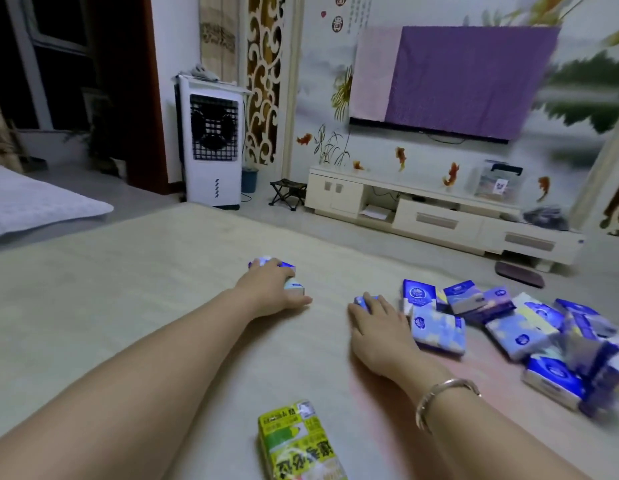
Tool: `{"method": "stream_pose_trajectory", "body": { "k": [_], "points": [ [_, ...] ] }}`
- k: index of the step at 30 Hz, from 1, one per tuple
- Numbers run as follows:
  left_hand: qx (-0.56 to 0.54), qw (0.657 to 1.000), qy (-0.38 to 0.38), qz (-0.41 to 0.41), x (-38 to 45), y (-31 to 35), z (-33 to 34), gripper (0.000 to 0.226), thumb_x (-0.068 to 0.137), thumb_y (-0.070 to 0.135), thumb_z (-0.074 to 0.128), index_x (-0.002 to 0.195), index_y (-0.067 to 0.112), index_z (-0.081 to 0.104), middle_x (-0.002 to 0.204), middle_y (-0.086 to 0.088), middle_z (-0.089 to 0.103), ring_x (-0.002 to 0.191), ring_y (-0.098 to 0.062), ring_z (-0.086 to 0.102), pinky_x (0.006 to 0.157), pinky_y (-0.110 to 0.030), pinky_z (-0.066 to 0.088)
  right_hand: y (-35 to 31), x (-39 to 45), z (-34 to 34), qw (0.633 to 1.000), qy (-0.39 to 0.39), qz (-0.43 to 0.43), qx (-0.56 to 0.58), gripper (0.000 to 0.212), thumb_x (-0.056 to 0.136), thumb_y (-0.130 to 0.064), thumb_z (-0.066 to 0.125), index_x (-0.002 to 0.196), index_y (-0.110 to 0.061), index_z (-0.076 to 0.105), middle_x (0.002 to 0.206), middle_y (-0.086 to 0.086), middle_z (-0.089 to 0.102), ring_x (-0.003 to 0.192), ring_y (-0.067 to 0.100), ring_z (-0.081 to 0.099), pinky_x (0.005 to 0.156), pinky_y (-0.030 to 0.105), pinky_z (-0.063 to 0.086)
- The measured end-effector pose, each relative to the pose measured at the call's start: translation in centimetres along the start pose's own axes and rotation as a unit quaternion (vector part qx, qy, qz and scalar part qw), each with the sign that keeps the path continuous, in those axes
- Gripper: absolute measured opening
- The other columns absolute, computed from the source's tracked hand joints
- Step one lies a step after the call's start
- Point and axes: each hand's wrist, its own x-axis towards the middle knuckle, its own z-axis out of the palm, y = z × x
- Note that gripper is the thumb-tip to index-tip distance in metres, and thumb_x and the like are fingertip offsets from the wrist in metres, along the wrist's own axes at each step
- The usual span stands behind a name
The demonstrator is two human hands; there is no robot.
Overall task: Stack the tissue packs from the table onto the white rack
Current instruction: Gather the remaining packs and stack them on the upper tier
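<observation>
Pick-up step: left hand [271, 285] curled over blue pack [290, 279], right hand [379, 323] laid on another [360, 301]; grip unclear. White rack unseen; must be found next.

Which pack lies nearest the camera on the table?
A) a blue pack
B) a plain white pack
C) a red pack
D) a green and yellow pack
D: the green and yellow pack lies alone at the bottom edge, nearer than both hands and the blue packs.
</observation>
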Motion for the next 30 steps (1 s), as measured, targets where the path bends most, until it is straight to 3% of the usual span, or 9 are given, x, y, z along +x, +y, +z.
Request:
{"method": "stream_pose_trajectory", "body": {
  "k": [3, 6, 9, 14, 17, 19, 22, 25, 30],
  "points": [
    [0.034, 0.999, -0.001, 0.024, -4.6, 0.4, -1.1, 0.033, 0.078, 0.039, 0.061, 0.104, 0.019, 0.061, 0.113, 0.001, 0.05, 0.114, -0.027, 0.041, 0.088, -0.033, 0.046, -0.5, -3.3, -1.0, 0.998, -0.005, -0.022, 0.052, 0.05, 0.091, -0.011, 0.038, 0.14, -0.023, 0.041, 0.156, 0.001, 0.023, 0.144, 0.02, 0.016, 0.114, 0.04, 0.024],
    [0.058, 0.998, -0.001, 0.03, -9.6, 1.0, -2.2, 0.025, 0.08, 0.023, 0.053, 0.102, 0.018, 0.063, 0.113, -0.003, 0.053, 0.11, -0.029, 0.046, 0.087, -0.035, 0.047, -1.5, -8.2, -2.3, 0.99, -0.023, -0.015, 0.142, 0.055, 0.081, -0.013, 0.042, 0.134, -0.023, 0.051, 0.15, 0.0, 0.035, 0.14, 0.02, 0.028, 0.109, 0.037, 0.034],
    [0.018, 1.0, 0.001, 0.011, -14.0, 1.9, -3.9, 0.026, 0.089, 0.019, 0.049, 0.108, 0.016, 0.067, 0.119, -0.007, 0.058, 0.113, -0.031, 0.053, 0.091, -0.033, 0.046, -2.1, -13.2, -4.7, 0.964, 0.0, 0.012, 0.265, 0.048, 0.077, 0.001, 0.044, 0.123, -0.002, 0.058, 0.133, 0.013, 0.054, 0.123, 0.026, 0.047, 0.101, 0.034, 0.039],
    [-0.188, 0.981, 0.035, 0.007, -21.3, 7.4, -9.8, 0.027, 0.09, 0.01, 0.055, 0.113, 0.012, 0.068, 0.119, 0.005, 0.06, 0.108, -0.009, 0.055, 0.082, -0.015, 0.039, -2.2, -19.9, -11.3, 0.835, 0.051, 0.095, 0.54, 0.044, 0.087, 0.0, 0.042, 0.121, -0.021, 0.059, 0.107, 0.003, 0.061, 0.076, 0.016, 0.051, 0.063, 0.024, 0.04],
    [-0.342, 0.939, 0.041, 0.014, -25.5, 11.8, -14.5, 0.028, 0.085, 0.015, 0.063, 0.111, 0.022, 0.07, 0.118, 0.004, 0.067, 0.104, -0.008, 0.06, 0.094, -0.027, 0.049, -2.3, -23.4, -16.3, 0.77, 0.075, 0.108, 0.624, 0.031, 0.091, -0.01, 0.043, 0.112, -0.024, 0.061, 0.113, 0.012, 0.062, 0.088, 0.023, 0.057, 0.076, 0.033, 0.047],
    [-0.445, 0.894, 0.031, 0.025, -28.9, 15.3, -17.5, 0.029, 0.087, 0.008, 0.061, 0.111, 0.023, 0.068, 0.109, -0.006, 0.069, 0.093, -0.013, 0.064, 0.09, -0.03, 0.052, -2.4, -26.2, -19.8, 0.75, 0.099, 0.103, 0.646, 0.029, 0.092, -0.013, 0.042, 0.112, -0.021, 0.061, 0.113, 0.012, 0.062, 0.093, 0.026, 0.059, 0.081, 0.041, 0.051],
    [-0.569, 0.821, 0.006, 0.046, -34.0, 20.4, -21.4, 0.031, 0.091, 0.001, 0.056, 0.116, 0.017, 0.063, 0.102, -0.005, 0.068, 0.086, -0.011, 0.067, 0.08, -0.025, 0.056, -1.9, -30.5, -24.6, 0.741, 0.143, 0.089, 0.65, 0.024, 0.095, -0.019, 0.041, 0.107, -0.019, 0.062, 0.104, 0.008, 0.063, 0.088, 0.022, 0.06, 0.075, 0.037, 0.051],
    [-0.648, 0.758, -0.04, 0.073, -38.4, 24.3, -23.9, 0.031, 0.091, 0.007, 0.058, 0.121, 0.018, 0.061, 0.113, -0.011, 0.067, 0.102, -0.023, 0.066, 0.083, -0.035, 0.058, -1.1, -34.6, -28.6, 0.731, 0.161, 0.072, 0.659, 0.018, 0.098, -0.022, 0.042, 0.101, -0.017, 0.059, 0.095, 0.008, 0.063, 0.081, 0.022, 0.058, 0.076, 0.04, 0.052],
    [-0.732, 0.661, -0.109, 0.128, -42.8, 30.0, -26.3, 0.03, 0.091, 0.015, 0.056, 0.12, 0.016, 0.06, 0.111, -0.017, 0.07, 0.095, -0.029, 0.069, 0.082, -0.037, 0.058, 1.3, -40.4, -32.7, 0.67, 0.171, 0.057, 0.72, 0.013, 0.093, -0.011, 0.041, 0.089, -0.01, 0.053, 0.083, 0.011, 0.059, 0.075, 0.023, 0.055, 0.067, 0.037, 0.054]
  ]
}}
